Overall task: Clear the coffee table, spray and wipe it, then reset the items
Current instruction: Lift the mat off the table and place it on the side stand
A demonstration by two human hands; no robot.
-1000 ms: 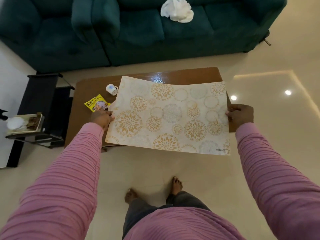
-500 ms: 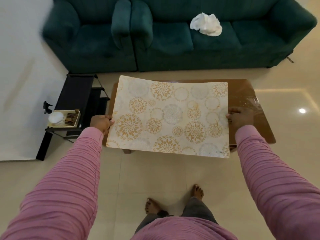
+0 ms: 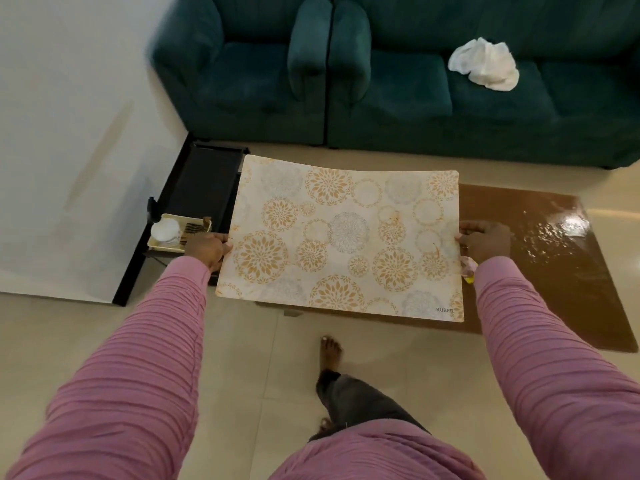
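Cream tile floor (image 3: 104, 341) fills most of the shot, with a big teal sofa (image 3: 398, 91) along the far side and a plain white wall (image 3: 69, 133) off to the left. Between the sofa and the person sits the brown coffee table, and its glossy surface (image 3: 540, 237) shows wet-looking glare out past the right-hand fingers. Held up flat over the table's left end is the placemat (image 3: 343, 237), cream with gold and grey flower circles and "KUBER" printed in its near right corner. The left hand (image 3: 207, 247) has its fingers closed on the mat's left edge, and the right hand (image 3: 485, 239) has its fingers clamped on the right edge, so the mat spans the gap between the two. Just beyond the left fingers there's a black side stand (image 3: 204, 181) with a small tray (image 3: 162, 244) on it, right next to the knuckles. A crumpled white cloth (image 3: 485, 64) lies on the sofa seat, well beyond the right fingers. Something small, pink and yellow (image 3: 468, 270) peeks out under the right wrist; can't tell what it is.
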